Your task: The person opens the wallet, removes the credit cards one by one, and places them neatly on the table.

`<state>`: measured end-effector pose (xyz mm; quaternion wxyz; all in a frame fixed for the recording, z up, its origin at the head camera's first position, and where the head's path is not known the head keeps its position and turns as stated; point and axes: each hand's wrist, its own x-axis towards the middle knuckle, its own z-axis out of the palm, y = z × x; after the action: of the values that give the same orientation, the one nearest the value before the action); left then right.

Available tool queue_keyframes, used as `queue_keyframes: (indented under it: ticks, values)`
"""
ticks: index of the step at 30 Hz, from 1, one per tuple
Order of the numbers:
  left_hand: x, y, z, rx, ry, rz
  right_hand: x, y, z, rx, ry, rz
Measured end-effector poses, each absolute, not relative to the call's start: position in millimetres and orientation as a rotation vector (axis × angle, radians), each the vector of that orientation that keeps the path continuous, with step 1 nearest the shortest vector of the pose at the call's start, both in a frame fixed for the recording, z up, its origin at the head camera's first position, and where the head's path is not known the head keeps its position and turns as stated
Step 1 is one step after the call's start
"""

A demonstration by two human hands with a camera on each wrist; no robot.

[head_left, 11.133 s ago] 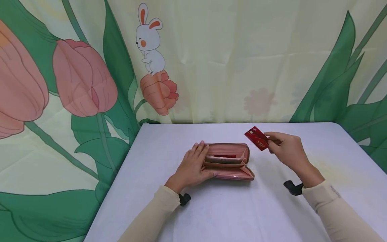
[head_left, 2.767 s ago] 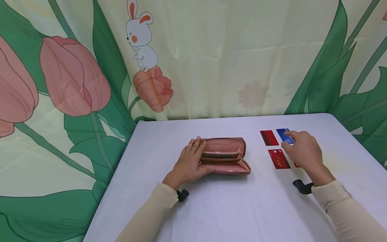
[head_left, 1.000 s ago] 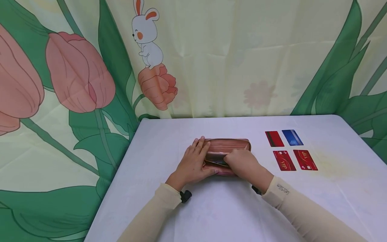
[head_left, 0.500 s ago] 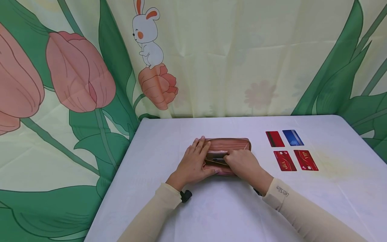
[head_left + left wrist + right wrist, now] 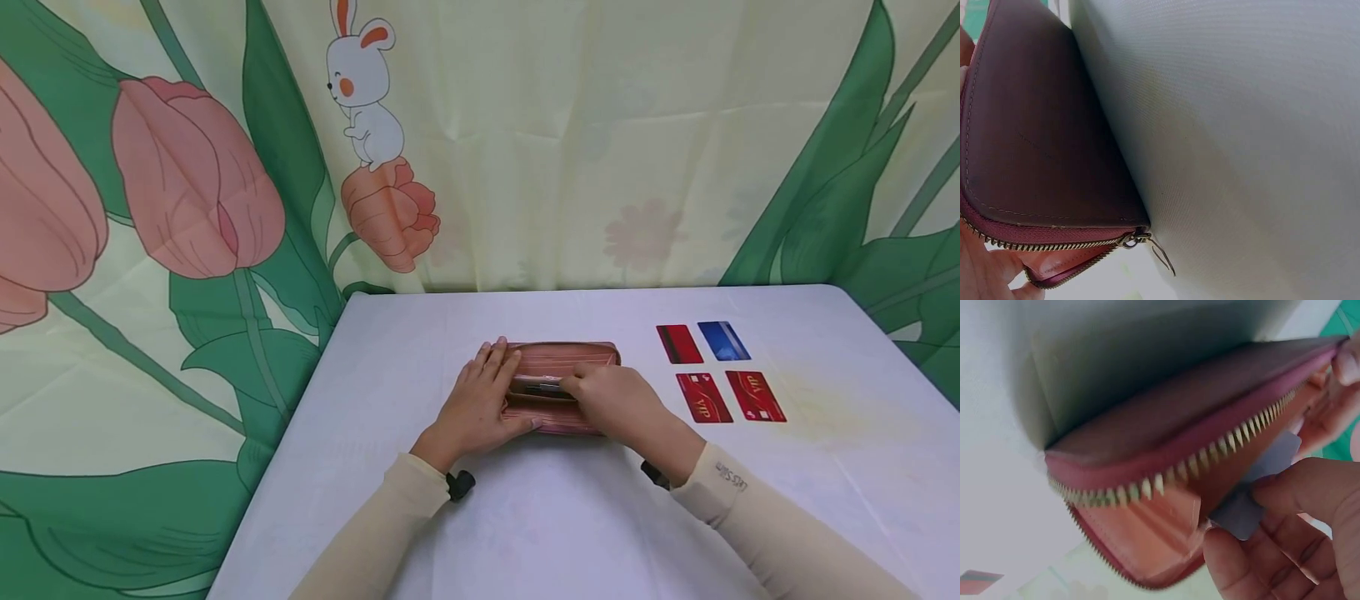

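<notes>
Wallet (image 5: 558, 358), pink, zip-edged: gaping at mid-table. Left hand (image 5: 474, 407): at the wallet's nine o'clock end, fingers straight, pressing it. Right hand (image 5: 618, 402): between three and four o'clock, apart from the left; I see thumb and fingers pinching a grey card (image 5: 1240, 517) at the wallet's mouth. Dark-striped red card (image 5: 679, 344) and blue card (image 5: 723, 341): between two and three. Two red VIP cards (image 5: 703, 397): three o'clock. White table (image 5: 510, 533). Tulip-printed curtain (image 5: 517, 183): twelve o'clock.
</notes>
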<state>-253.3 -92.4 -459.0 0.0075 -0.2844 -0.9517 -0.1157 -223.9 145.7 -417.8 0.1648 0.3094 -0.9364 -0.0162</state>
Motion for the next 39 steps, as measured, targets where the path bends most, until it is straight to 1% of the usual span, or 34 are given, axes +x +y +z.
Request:
queue_keyframes:
  ticks: [10, 14, 22, 34, 39]
  values:
    - [-252.6, -87.8, -461.1, -0.889, -2.978, -0.366, -207.3, 177.6, -404.9, 0.804, -2.555, 0.354]
    - [-251.7, -86.4, -461.9, -0.895, -2.983, -0.377, -196.4, 194.0, -398.2, 0.726, -2.521, 0.469]
    - [-251.4, -86.1, -461.9, -0.907, -2.986, -0.419, -181.3, 236.9, -405.5, 0.544, -2.471, 0.566]
    - [-255.0, -90.4, -459.8, -0.904, -2.975, -0.405, -149.0, 293.4, -432.4, 0.012, -2.736, 0.769]
    - [-254.8, -90.3, -461.1, -0.903, -2.972, -0.421, -134.5, 309.5, -446.4, -0.144, -2.825, 0.858]
